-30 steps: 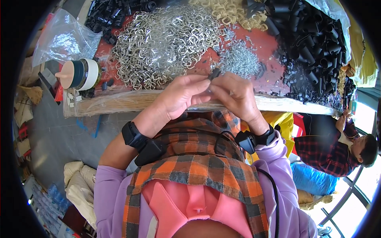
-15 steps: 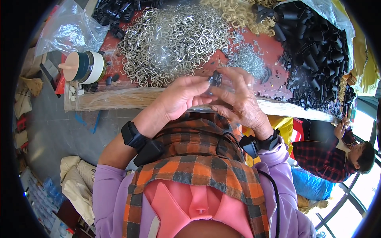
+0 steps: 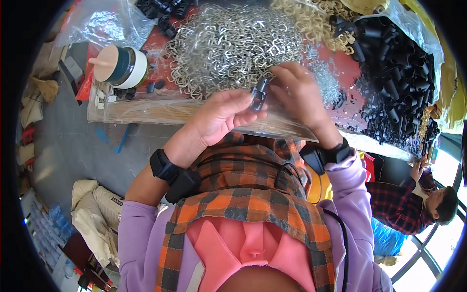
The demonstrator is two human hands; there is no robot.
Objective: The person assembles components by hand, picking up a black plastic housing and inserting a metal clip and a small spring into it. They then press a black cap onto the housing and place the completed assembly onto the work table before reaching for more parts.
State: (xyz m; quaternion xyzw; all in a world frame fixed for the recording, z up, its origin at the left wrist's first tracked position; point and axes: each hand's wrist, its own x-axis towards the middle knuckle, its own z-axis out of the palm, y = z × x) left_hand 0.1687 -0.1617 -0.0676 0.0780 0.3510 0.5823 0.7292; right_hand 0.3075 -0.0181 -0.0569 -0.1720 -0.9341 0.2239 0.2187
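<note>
My left hand [image 3: 221, 117] and my right hand [image 3: 296, 95] meet over the near edge of a red-topped table [image 3: 151, 46]. Together they pinch a small dark part [image 3: 258, 95] with a bit of metal on it, held between the fingertips of both hands. Just beyond the hands lies a big heap of silver metal clips [image 3: 228, 44]. Each wrist wears a black band with a device.
A heap of short black tubes [image 3: 394, 82] fills the table's right side, with tan clips [image 3: 311, 19] at the back. A tape roll with a tan cap [image 3: 119, 65] stands at the left. Another person in a plaid shirt [image 3: 418, 202] sits at lower right.
Both hands have lifted slightly away from the table edge toward the clip heap, still holding the small dark part between them. The view has shifted a little.
</note>
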